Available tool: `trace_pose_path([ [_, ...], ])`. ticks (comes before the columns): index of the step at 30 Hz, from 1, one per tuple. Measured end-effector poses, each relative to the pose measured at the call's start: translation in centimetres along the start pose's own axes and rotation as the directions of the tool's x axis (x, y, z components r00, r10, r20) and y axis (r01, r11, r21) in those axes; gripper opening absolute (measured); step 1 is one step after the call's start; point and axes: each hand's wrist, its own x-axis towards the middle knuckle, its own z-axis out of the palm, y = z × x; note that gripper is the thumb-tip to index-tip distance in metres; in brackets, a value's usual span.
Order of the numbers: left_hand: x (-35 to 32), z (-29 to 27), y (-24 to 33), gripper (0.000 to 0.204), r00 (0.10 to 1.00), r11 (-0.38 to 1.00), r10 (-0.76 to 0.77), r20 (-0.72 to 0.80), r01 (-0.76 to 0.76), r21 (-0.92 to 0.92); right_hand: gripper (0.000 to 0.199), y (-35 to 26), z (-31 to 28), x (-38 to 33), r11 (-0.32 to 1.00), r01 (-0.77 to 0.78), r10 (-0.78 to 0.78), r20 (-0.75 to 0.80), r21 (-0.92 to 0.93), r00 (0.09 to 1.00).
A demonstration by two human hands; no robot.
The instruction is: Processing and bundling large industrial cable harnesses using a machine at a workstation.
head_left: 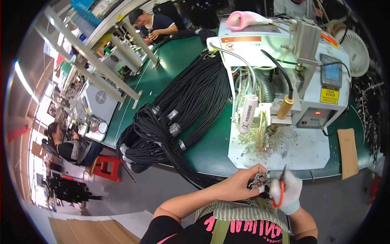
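Note:
My left hand [239, 185], bare, is closed around a bundle of cable ends [258, 181] with short thin wires fanning out in front of my body. Just to its right, my right hand [290, 191] wears a white glove and grips pliers [281, 189] with orange-red handles. Their narrow dark tip points up and away, close beside the wire ends. Both hands are at the near edge of the bench. Black cables [191, 97] lie in a large bundle on the left, and some run down over the edge toward my left arm.
A white soldering machine [252, 53] stands ahead, with a soldering iron [284, 107] and a light-coloured tube hanging over its metal plate [300, 158], which is littered with small scraps. The bench [207, 152] is green. A fan [353, 55] is at right. Two people work at left and behind.

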Motion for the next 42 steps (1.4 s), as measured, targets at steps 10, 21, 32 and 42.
trace_pose_path([
  [10, -1.0, 0.5, 0.8, 0.042, 0.869, 0.827, 0.486, 0.092, -0.492, 0.271, 0.017, 0.7, 0.0, -1.3, 0.999, 0.035, -0.035, -0.001, -0.013, 0.999],
  [21, -0.4, -0.3, 0.9, 0.038, 0.778, 0.715, 0.554, 0.297, -0.627, 0.309, 0.022, -2.2, -1.4, -1.0, 0.901, -0.376, 0.266, 0.409, 0.217, 0.873],
  [32, -0.3, 1.1, -0.7, 0.030, 0.855, 0.882, 0.471, 0.217, -0.453, -0.130, 0.006, 0.8, -0.3, -2.4, 0.994, 0.026, -0.049, 0.230, 0.105, 0.972],
  [42, -0.6, 0.2, 0.9, 0.017, 0.899, 0.995, 0.080, -0.431, -0.095, -0.015, 0.028, -2.5, 0.1, 1.4, 0.771, 0.384, -0.440, 0.012, -0.508, 0.898],
])
